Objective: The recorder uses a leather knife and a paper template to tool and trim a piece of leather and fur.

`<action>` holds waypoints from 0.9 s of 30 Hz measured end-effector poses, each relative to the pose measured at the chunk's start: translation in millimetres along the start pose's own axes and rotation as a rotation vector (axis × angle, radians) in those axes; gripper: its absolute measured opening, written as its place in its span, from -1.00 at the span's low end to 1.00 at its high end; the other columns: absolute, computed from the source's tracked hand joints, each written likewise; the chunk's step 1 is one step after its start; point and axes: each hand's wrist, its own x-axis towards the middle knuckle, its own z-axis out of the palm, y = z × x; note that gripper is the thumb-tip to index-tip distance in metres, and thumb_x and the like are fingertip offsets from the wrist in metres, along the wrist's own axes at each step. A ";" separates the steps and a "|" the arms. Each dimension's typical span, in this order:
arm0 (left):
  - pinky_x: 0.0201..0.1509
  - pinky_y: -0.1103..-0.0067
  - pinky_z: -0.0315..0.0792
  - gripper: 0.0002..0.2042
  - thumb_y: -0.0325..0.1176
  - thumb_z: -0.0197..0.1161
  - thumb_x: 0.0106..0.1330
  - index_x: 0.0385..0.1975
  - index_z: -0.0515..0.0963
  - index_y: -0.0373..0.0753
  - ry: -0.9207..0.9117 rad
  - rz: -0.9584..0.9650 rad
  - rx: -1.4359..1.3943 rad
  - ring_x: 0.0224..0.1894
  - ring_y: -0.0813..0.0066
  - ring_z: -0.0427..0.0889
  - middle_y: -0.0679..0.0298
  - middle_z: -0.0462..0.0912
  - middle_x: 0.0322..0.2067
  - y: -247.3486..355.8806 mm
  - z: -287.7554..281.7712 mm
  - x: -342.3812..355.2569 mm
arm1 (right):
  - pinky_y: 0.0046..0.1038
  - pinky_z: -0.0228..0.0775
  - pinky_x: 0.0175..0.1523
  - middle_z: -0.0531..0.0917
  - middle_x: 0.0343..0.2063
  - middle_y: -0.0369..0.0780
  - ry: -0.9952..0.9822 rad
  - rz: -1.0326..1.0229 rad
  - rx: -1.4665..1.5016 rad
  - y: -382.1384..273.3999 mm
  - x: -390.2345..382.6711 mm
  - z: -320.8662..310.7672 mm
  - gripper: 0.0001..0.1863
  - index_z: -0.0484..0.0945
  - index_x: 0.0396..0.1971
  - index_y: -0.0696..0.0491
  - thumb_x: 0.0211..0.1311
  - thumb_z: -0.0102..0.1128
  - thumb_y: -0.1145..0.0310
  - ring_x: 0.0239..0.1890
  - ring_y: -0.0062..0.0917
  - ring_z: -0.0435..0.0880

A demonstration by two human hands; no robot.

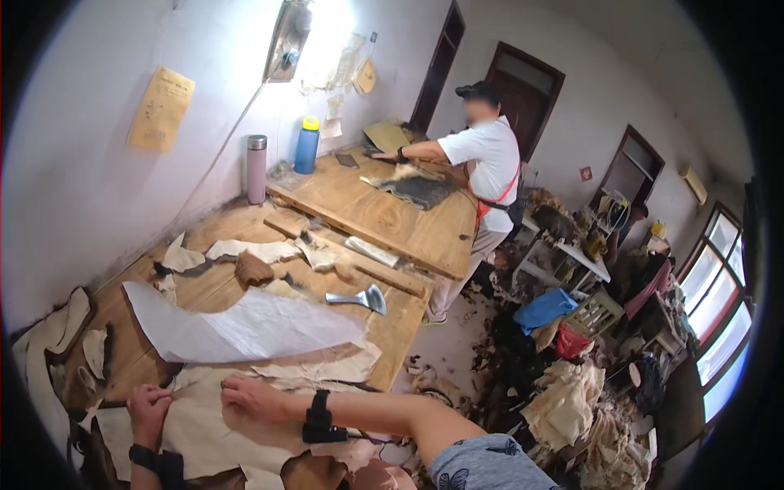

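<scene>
Together, the left hand [149,412] and right hand [251,398] touch the pale hide [216,441], spread on the table's [400,339] near part, before the white sheet [245,325]. Their fingers curl close together, though whether they pinch it I cannot tell. Beyond lies a metal tool [359,299].
</scene>
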 end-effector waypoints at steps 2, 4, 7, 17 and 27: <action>-0.14 0.49 0.32 -0.87 -0.44 0.26 -0.07 -0.50 0.64 -0.28 0.021 0.074 0.009 -0.29 0.34 0.50 0.23 0.54 -0.42 -7.3 4.9 6.6 | -0.34 0.25 -0.16 0.37 -0.42 -0.15 0.018 0.003 -0.001 10.6 -0.2 5.0 -0.88 0.34 -0.51 0.08 -0.08 0.09 0.48 -0.26 -0.25 0.37; -0.20 0.55 0.38 -0.87 -0.49 0.23 -0.05 -0.49 0.62 -0.36 0.038 0.143 0.006 -0.34 0.36 0.53 0.21 0.55 -0.43 -9.6 4.6 5.0 | -0.34 0.25 -0.16 0.38 -0.41 -0.15 0.026 0.012 -0.005 11.6 -0.6 8.1 -0.88 0.35 -0.51 0.07 -0.07 0.09 0.47 -0.26 -0.25 0.37; -0.17 0.54 0.39 -0.86 -0.47 0.25 -0.06 -0.47 0.64 -0.33 0.032 0.140 0.022 -0.31 0.32 0.55 0.17 0.57 -0.40 -4.1 1.4 -0.1 | -0.35 0.26 -0.16 0.39 -0.39 -0.15 -0.002 0.018 0.016 7.2 -0.3 8.1 -0.86 0.35 -0.50 0.08 -0.04 0.13 0.43 -0.26 -0.25 0.38; -0.06 0.48 0.34 -0.87 -0.39 0.27 -0.08 -0.50 0.67 -0.20 0.056 0.041 0.046 -0.23 0.30 0.51 0.22 0.58 -0.40 11.4 0.9 -6.4 | -0.32 0.26 -0.14 0.38 -0.36 -0.13 -0.069 0.076 -0.092 12.1 0.6 14.9 -0.89 0.36 -0.45 0.08 0.01 0.08 0.44 -0.24 -0.23 0.39; -0.05 0.45 0.28 -0.87 -0.35 0.29 -0.11 -0.52 0.67 -0.15 0.030 0.030 0.056 -0.21 0.33 0.49 0.29 0.58 -0.41 3.1 3.6 -3.2 | -0.31 0.27 -0.18 0.45 -0.40 -0.12 -0.117 0.286 0.139 11.8 5.8 5.8 -0.88 0.38 -0.48 0.12 0.03 0.09 0.41 -0.27 -0.21 0.44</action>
